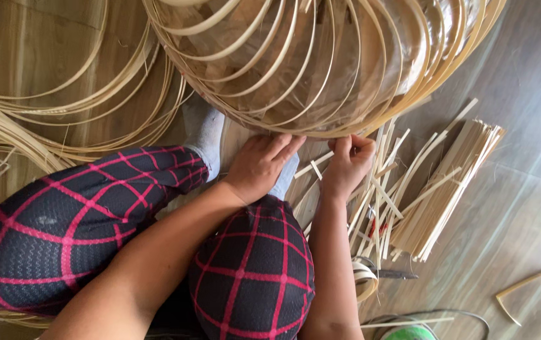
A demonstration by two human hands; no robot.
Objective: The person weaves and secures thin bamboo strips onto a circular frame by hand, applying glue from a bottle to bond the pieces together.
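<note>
I see the large domed frame of pale bent bamboo hoops lined with clear plastic film [321, 63] standing on the wooden plank floor [522, 189], directly ahead of my knees. My left hand [261, 167] lies flat on its lower rim, fingers spread and pressing. My right hand [346, 165] has its grip pressed together, thumb and fingertips pinching at the same rim; whether it also holds a thin splint, I cannot tell.

Handling assessment: the frame is probably light and springy. The hoops should flex but may crack if bent sharply, and the film looks slippery and easily torn. Take hold on the thick bottom rim, never on the film.

Just right of the right hand lies a scatter of flat pale bamboo strips [384, 201], beside a neater bundle of cut bamboo slats [447, 189]. Loose coiled bamboo hoops [62, 94] lie at left.
</note>
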